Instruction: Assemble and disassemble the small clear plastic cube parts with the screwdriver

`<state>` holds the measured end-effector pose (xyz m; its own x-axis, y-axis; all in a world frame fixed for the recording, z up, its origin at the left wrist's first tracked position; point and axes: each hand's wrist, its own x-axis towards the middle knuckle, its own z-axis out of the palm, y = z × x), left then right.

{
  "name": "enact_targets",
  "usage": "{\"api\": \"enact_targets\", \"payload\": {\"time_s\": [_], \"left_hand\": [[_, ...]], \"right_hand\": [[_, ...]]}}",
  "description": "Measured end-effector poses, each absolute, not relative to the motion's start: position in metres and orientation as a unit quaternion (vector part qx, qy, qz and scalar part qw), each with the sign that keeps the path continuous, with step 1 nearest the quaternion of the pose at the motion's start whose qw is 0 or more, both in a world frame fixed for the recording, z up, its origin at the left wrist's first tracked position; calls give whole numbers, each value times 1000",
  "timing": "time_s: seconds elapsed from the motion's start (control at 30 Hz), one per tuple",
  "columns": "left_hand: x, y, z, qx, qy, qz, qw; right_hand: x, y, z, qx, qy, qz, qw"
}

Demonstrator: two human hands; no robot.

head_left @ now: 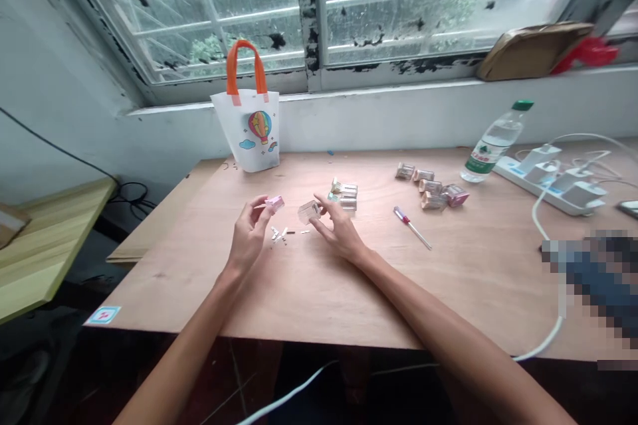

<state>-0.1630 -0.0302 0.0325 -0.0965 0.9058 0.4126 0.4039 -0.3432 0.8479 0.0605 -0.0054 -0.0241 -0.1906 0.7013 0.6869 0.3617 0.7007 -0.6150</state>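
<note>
My left hand (pixel 250 234) is raised over the wooden table (pixel 319 285) and pinches a small pink piece (pixel 275 202) between thumb and fingertips. My right hand (pixel 336 229) holds a small clear plastic block (pixel 309 211) by its fingertips, a little to the right of the pink piece. On the table between and below the two hands lie several tiny metal parts (pixel 280 234). Just behind my right hand sits a small stack of clear and pink blocks (pixel 343 194).
A red-handled screwdriver (pixel 411 226) lies right of my hand. More small blocks (pixel 431 189) and a water bottle (pixel 494 143) stand further right, with a power strip (pixel 553 182) and white cables. A white bag with orange handles (pixel 248 119) stands at the back. A blurred patch covers the right edge.
</note>
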Motion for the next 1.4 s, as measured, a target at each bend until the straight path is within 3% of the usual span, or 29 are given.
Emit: {"api": "enact_targets", "payload": {"time_s": [0.2, 0.4, 0.6, 0.83, 0.97, 1.2, 1.4], "left_hand": [[-111, -24, 36, 663, 511, 447, 315], [-38, -25, 13, 727, 447, 369, 367], [4, -4, -7, 652, 459, 374, 473], [10, 8, -10, 651, 404, 390, 511], [6, 8, -13, 688, 415, 354, 478], [-4, 11, -16, 762, 438, 344, 330], [-21, 13, -7, 786, 431, 314, 313]], "right_hand": [[119, -4, -11, -400, -701, 155, 569], [180, -21, -26, -421, -717, 248, 497], [205, -16, -32, -442, -710, 306, 454], [203, -10, -32, -436, -711, 287, 471], [205, -7, -36, -428, -718, 281, 472], [205, -6, -42, -457, -726, 261, 444], [206, -5, -42, -465, -720, 273, 437]]}}
